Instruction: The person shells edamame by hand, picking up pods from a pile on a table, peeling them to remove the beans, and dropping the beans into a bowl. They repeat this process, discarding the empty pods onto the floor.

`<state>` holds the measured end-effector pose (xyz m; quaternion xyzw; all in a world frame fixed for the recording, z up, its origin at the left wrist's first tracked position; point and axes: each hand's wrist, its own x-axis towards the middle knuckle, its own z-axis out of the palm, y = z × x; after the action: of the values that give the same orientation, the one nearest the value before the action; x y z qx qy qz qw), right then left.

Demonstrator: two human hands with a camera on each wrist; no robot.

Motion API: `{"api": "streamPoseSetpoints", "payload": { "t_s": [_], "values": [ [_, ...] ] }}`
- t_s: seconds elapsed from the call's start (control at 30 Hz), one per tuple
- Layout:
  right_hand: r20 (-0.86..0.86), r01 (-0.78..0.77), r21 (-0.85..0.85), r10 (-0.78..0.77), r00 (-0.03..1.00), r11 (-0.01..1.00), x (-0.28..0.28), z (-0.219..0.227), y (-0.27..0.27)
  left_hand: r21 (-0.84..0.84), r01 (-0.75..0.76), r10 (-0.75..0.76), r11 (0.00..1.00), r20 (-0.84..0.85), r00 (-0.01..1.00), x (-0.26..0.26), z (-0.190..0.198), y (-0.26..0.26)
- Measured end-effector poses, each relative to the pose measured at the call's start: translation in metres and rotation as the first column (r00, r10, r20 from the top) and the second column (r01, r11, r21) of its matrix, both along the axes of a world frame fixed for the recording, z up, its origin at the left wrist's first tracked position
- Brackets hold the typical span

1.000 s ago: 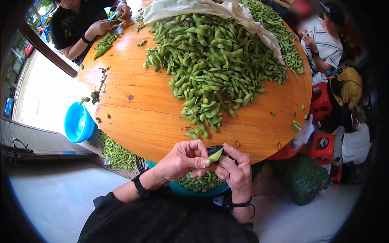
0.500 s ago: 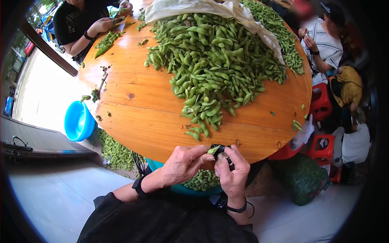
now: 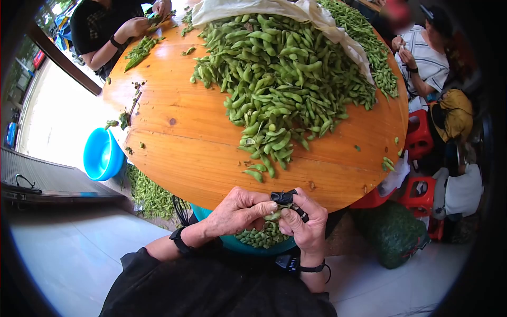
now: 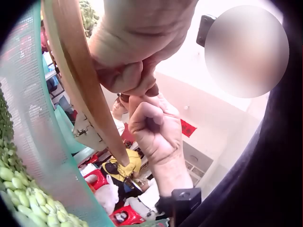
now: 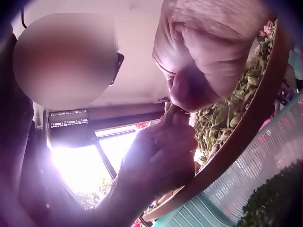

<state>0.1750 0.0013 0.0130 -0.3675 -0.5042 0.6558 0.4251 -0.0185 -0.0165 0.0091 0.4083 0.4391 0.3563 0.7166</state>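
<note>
Hundreds of green pods (image 3: 280,79) heap on the far half of the round wooden table (image 3: 185,158); a blue basin (image 3: 100,156) sits on the floor at left. I see both hands meet at the near edge, left hand (image 3: 237,211) and right hand (image 3: 301,222) pinching one pod (image 3: 273,215) above a teal basket (image 4: 42,156) of shelled beans (image 3: 261,236).

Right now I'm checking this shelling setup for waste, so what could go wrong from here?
1. The left hand and right hand pinch the green soybean pod over the rim of the teal mesh basket near the table edge; popped beans might miss it and drop to the floor.
2. The heap of green pods spreads toward the round wooden table edge, so loose pods may slide off.
</note>
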Motion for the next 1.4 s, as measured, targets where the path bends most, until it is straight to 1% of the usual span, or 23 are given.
{"api": "streamPoseSetpoints", "payload": {
  "t_s": [0.1, 0.17, 0.2, 0.27, 0.33, 0.4, 0.47, 0.53, 0.6, 0.73, 0.8, 0.93, 0.97, 1.03, 1.1, 1.13, 1.17, 1.23, 1.27, 1.3, 1.33, 1.37, 1.4],
  "values": [
    [-0.044, 0.006, -0.017, -0.007, 0.999, 1.0, -0.002, 0.0, 0.001, -0.053, 0.031, -0.03, 0.998, 0.012, 0.999, 0.001, 0.011, 0.005],
    [0.181, 0.035, 0.111, -0.054, 0.982, 0.993, -0.004, 0.004, 0.003, -0.022, 0.052, -0.052, 0.998, 0.01, 0.999, 0.001, 0.009, 0.006],
    [0.183, 0.034, 0.11, -0.054, 0.982, 0.993, -0.003, 0.003, 0.003, 0.008, 0.075, -0.075, 0.997, 0.009, 0.997, 0.001, 0.008, 0.006],
    [0.429, -0.012, 0.449, -0.204, 0.88, 0.894, -0.003, -0.003, 0.003, 0.009, 0.099, -0.099, 0.995, 0.011, 0.995, 0.0, 0.007, 0.006],
    [0.455, -0.016, 0.509, -0.253, 0.854, 0.861, -0.005, -0.004, -0.001, 0.011, 0.123, -0.123, 0.992, 0.009, 0.992, -0.001, 0.001, 0.006],
    [0.475, -0.022, 0.568, -0.306, 0.825, 0.823, -0.01, -0.002, -0.004, 0.036, 0.119, -0.123, 0.992, 0.14, 0.983, 0.001, -0.009, 0.004],
    [0.511, -0.108, 0.724, -0.425, 0.747, 0.681, -0.018, 0.007, -0.004, 0.008, 0.101, -0.101, 0.995, 0.173, 0.98, 0.005, -0.007, 0.002],
    [0.513, -0.114, 0.739, -0.445, 0.734, 0.664, -0.021, 0.004, -0.009, -0.02, 0.084, -0.078, 0.996, 0.205, 0.976, 0.01, -0.001, -0.002],
    [0.515, -0.136, 0.762, -0.464, 0.721, 0.633, -0.021, 0.003, -0.01, -0.118, -0.027, 0.05, 0.993, 0.196, 0.979, 0.015, 0.008, -0.006],
    [0.489, -0.118, 0.776, -0.474, 0.732, 0.619, -0.023, 0.002, -0.007, -0.126, -0.09, 0.117, 0.988, 0.231, 0.966, 0.019, 0.005, -0.006],
    [0.447, -0.018, 0.717, -0.439, 0.779, 0.697, -0.018, 0.003, -0.003, -0.099, 0.04, -0.015, 0.994, 0.244, 0.97, 0.014, -0.003, -0.003],
    [0.414, 0.063, 0.699, -0.475, 0.777, 0.713, -0.009, -0.004, 0.0, -0.061, 0.018, 0.001, 0.998, 0.305, 0.952, 0.017, -0.009, -0.005],
    [0.414, 0.063, 0.699, -0.475, 0.777, 0.713, -0.006, -0.006, -0.001, -0.027, 0.066, -0.057, 0.997, 0.265, 0.963, 0.015, -0.009, -0.004],
    [0.401, 0.148, 0.542, -0.409, 0.82, 0.827, 0.005, -0.011, -0.003, 0.006, 0.116, -0.114, 0.993, 0.221, 0.968, 0.011, -0.006, -0.002],
    [0.393, 0.181, 0.482, -0.396, 0.829, 0.857, 0.023, 0.0, -0.003, 0.087, 0.335, -0.338, 0.938, 0.028, 0.941, 0.005, 0.007, -0.004],
    [0.406, 0.193, 0.425, -0.377, 0.833, 0.884, 0.038, 0.005, -0.005, 0.176, 0.468, -0.453, 0.866, -0.118, 0.883, -0.002, 0.014, -0.001],
    [0.418, 0.202, 0.367, -0.355, 0.836, 0.908, 0.056, 0.01, -0.008, 0.175, 0.465, -0.449, 0.868, -0.121, 0.885, -0.006, 0.012, -0.002],
    [0.604, 0.016, 0.4, -0.277, 0.747, 0.916, 0.106, 0.023, -0.013, 0.469, 0.399, -0.356, 0.788, -0.182, 0.917, -0.011, 0.004, -0.007],
    [0.73, -0.053, 0.262, -0.162, 0.664, 0.964, 0.13, 0.032, -0.017, 0.435, 0.283, -0.199, 0.855, -0.228, 0.953, -0.014, 0.012, -0.006],
    [0.827, -0.103, 0.111, -0.034, 0.562, 0.988, 0.149, 0.041, -0.023, 0.435, 0.282, -0.198, 0.855, -0.228, 0.953, -0.015, 0.011, -0.002],
    [0.877, -0.084, 0.13, -0.075, 0.474, 0.988, 0.156, 0.046, -0.028, 0.565, 0.204, 0.097, 0.8, -0.457, 0.884, -0.015, 0.009, 0.003],
    [0.917, -0.067, 0.15, -0.114, 0.381, 0.986, 0.162, 0.048, -0.033, 0.69, 0.175, 0.404, 0.703, -0.589, 0.7, -0.016, 0.006, 0.007],
    [0.943, 0.082, 0.077, -0.099, 0.317, 0.994, 0.169, 0.049, -0.036, 0.69, 0.176, 0.404, 0.702, -0.589, 0.7, -0.017, 0.004, 0.011]
  ]
}}
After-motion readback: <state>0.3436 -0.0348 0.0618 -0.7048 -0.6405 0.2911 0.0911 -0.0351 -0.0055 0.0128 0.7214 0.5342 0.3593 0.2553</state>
